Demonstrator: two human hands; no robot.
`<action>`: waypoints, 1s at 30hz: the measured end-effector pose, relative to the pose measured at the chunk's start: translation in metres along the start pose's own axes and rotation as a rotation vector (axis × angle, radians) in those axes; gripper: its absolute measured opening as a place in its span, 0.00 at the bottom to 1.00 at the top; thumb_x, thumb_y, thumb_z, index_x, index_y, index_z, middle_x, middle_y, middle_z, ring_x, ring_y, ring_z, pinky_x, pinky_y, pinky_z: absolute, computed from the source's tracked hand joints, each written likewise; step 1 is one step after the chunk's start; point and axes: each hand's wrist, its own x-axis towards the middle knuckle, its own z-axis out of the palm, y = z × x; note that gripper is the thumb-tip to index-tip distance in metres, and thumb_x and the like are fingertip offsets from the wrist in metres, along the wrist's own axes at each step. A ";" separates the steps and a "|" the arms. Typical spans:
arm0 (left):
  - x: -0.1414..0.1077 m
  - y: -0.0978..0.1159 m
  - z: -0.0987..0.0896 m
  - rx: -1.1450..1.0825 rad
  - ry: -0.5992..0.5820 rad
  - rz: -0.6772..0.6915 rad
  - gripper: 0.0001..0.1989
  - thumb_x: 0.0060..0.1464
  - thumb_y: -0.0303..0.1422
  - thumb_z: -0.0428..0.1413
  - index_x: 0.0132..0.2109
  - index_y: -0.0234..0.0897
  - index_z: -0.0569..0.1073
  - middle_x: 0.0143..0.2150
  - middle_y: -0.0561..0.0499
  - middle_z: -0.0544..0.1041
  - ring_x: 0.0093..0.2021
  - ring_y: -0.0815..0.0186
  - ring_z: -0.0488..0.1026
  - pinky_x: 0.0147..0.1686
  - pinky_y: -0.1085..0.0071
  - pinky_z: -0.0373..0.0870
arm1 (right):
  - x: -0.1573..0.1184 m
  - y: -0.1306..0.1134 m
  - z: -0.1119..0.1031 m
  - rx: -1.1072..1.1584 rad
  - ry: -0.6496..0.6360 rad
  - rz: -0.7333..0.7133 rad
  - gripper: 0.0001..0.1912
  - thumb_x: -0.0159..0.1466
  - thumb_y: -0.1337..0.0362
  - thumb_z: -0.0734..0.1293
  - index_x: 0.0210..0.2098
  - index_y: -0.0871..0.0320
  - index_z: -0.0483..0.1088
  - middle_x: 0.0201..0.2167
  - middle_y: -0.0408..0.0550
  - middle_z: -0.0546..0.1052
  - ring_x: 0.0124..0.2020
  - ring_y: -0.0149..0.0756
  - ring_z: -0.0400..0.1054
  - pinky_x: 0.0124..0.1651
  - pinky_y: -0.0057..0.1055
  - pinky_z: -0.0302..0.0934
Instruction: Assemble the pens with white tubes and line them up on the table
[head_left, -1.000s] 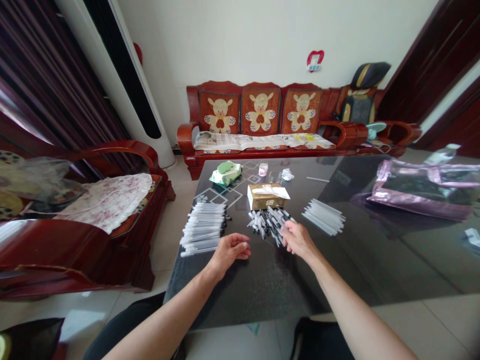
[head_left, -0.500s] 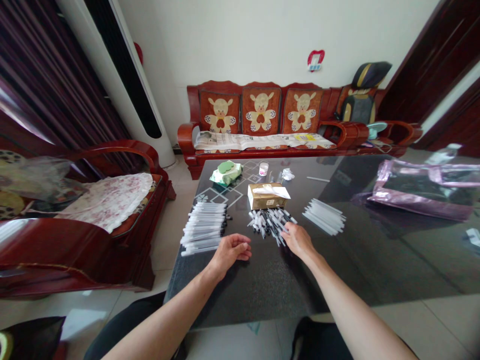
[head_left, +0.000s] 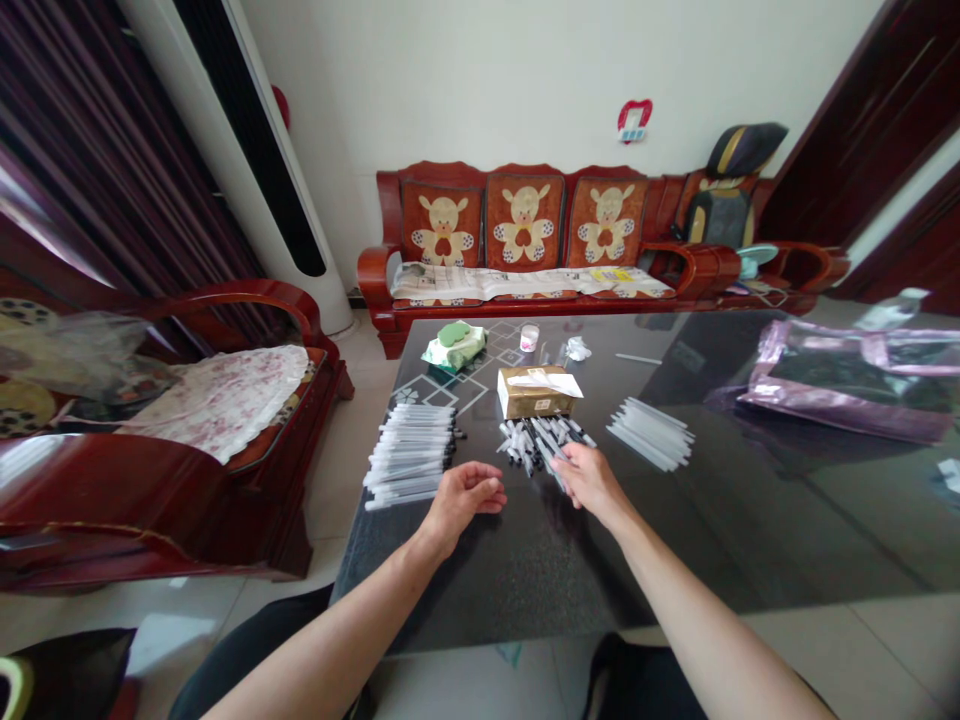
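The pens [head_left: 519, 440] lie jumbled right in front of the tissue box [head_left: 537, 392] on the bench [head_left: 525, 590], and the right hand [head_left: 589, 480] is at their near edge, fingers curled; whether it grips one, I can't tell. Left of the box's front, the left hand [head_left: 466, 500] hovers half-curled, thumb near its fingers, beside a row of white tubes [head_left: 409, 452].

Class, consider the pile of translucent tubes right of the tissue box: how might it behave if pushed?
The translucent tubes look likely to stay stiff, since they lie straight. Being slim and seemingly loose, they might roll or slide apart on the glossy table.
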 end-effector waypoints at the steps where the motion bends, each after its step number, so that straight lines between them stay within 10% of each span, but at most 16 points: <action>1: -0.001 0.001 0.001 -0.013 -0.006 0.006 0.19 0.42 0.39 0.63 0.39 0.30 0.72 0.32 0.44 0.77 0.30 0.64 0.76 0.33 0.68 0.72 | -0.006 -0.006 0.006 0.085 -0.065 -0.015 0.13 0.60 0.54 0.60 0.30 0.57 0.63 0.13 0.37 0.64 0.10 0.26 0.56 0.14 0.22 0.49; 11: -0.005 -0.005 0.003 -0.057 -0.048 0.049 0.17 0.44 0.41 0.62 0.35 0.33 0.70 0.30 0.48 0.77 0.29 0.66 0.75 0.32 0.69 0.71 | -0.040 -0.039 0.054 0.200 -0.243 -0.146 0.14 0.62 0.53 0.59 0.32 0.57 0.64 0.13 0.36 0.64 0.10 0.25 0.56 0.12 0.20 0.48; 30: 0.008 0.022 -0.020 0.068 0.061 0.160 0.14 0.41 0.36 0.64 0.36 0.33 0.74 0.29 0.49 0.76 0.26 0.73 0.68 0.26 0.77 0.60 | -0.041 -0.053 0.002 -0.020 -0.171 -0.281 0.20 0.63 0.52 0.58 0.28 0.60 0.72 0.16 0.38 0.58 0.19 0.27 0.53 0.21 0.25 0.44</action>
